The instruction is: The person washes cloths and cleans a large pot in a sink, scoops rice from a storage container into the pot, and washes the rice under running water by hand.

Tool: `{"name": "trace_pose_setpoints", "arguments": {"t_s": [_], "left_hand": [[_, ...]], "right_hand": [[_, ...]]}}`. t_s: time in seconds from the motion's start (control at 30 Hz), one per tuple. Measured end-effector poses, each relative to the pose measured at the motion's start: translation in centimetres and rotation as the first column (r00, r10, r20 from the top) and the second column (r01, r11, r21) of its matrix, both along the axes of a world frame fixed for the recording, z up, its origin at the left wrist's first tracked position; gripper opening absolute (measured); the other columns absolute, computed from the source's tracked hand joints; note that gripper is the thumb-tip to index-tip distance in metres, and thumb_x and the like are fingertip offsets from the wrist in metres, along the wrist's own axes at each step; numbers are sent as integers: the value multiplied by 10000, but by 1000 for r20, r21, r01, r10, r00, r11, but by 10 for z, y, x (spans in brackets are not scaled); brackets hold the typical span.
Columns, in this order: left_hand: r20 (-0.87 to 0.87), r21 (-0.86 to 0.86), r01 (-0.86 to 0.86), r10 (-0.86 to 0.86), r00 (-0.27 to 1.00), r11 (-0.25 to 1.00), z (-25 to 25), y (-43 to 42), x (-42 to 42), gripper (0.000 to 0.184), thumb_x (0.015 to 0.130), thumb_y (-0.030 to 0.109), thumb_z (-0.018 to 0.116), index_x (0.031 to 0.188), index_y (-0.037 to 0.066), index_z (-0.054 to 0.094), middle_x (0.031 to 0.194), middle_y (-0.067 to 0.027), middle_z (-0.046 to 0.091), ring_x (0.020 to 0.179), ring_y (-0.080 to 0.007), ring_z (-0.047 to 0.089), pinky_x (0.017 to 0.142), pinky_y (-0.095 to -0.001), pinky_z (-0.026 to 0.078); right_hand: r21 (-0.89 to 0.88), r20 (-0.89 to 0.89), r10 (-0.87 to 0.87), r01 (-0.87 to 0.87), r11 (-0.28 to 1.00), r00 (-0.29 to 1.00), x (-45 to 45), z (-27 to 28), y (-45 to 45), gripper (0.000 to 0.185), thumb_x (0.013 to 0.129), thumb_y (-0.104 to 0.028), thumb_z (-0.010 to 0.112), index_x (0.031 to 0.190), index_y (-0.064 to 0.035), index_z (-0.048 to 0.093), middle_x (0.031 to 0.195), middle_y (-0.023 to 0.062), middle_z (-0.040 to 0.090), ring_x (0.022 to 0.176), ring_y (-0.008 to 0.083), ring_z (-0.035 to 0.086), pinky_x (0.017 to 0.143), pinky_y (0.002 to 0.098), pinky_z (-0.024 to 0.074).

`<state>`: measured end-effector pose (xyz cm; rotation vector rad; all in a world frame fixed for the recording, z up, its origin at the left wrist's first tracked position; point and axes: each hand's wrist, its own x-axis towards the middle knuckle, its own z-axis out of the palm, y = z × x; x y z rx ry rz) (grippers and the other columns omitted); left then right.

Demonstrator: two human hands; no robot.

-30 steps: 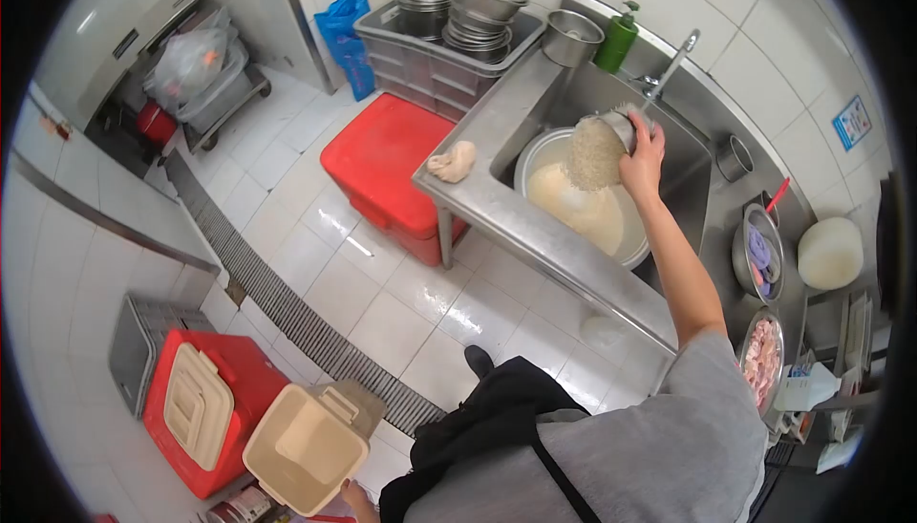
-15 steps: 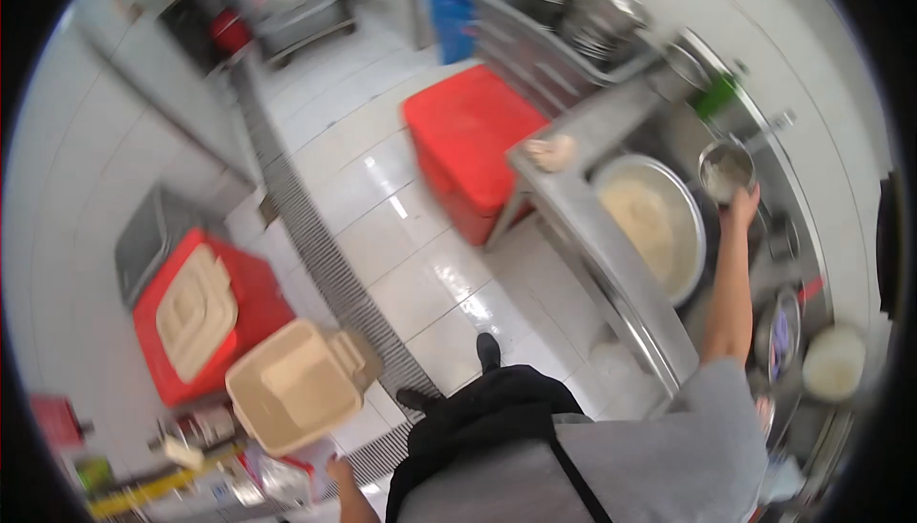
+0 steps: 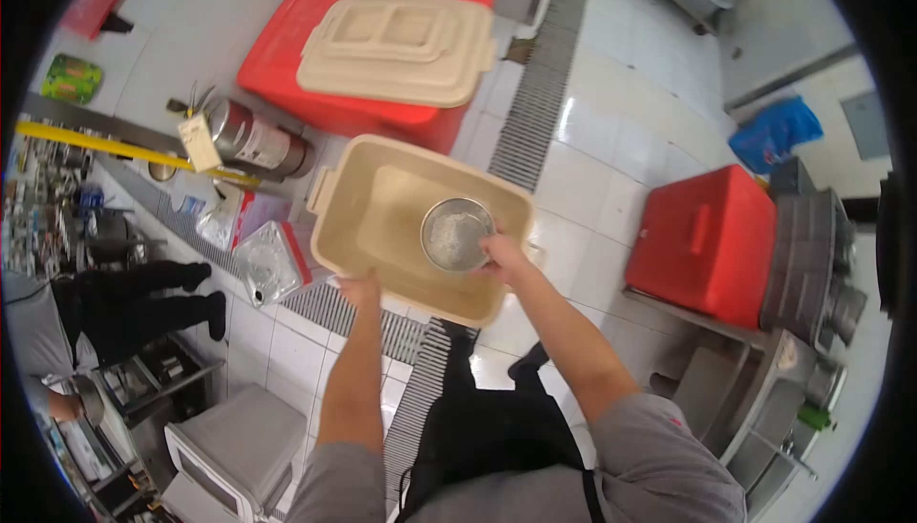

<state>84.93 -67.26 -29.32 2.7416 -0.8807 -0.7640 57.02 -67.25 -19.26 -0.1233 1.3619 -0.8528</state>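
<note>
Metal bowl [image 3: 476, 236], a few pale grains [image 3: 447, 236] inside, is positioned over the interior of the beige plastic tub [image 3: 377, 213]. Right hand [image 3: 506, 258] grips the bowl's rim. Left hand [image 3: 361, 290] is at the tub's near rim; finger closure cannot be determined. Beyond the tub: beige lid [image 3: 396, 64] atop a red box [image 3: 279, 50]. Left of the tub: fire extinguisher [image 3: 263, 144].
</note>
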Motion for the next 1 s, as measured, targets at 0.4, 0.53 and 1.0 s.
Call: {"name": "trace_pose_setpoints", "arguments": {"t_s": [0.4,0.53,1.0], "left_hand": [[224,-270,56,7,975,961,-4,-10,-45,750,710,90,497,1277,-83,38,1257,-295,207,1151,-416,275,877,-430,357],[205,-221,25,22,979,975,-7,-12,-39,783,671,32,479,1279,-79,-1,1257,-303,176,1143,-428,272,902,-432,332],[289,-170,66,-14,957,983,-3,-10,-43,838,674,116,556,1283,-77,13,1220,-300,250,1098,-423,341,899,-422,348]], "right_hand": [[357,-930,367,335,872,37,151,-273,-66,839,528,-522,697,1226,-297,289,1246,193,254,1079,408,283,843,475,355],[500,-833,449,91,861,323,215,-278,-108,715,634,-346,650,1254,-305,295,1245,210,265,1085,363,310,887,425,335],[-5,263,-244,254,967,934,69,-121,8,625,598,49,415,1207,-92,402,982,56,531,836,160,523,699,292,474]]}}
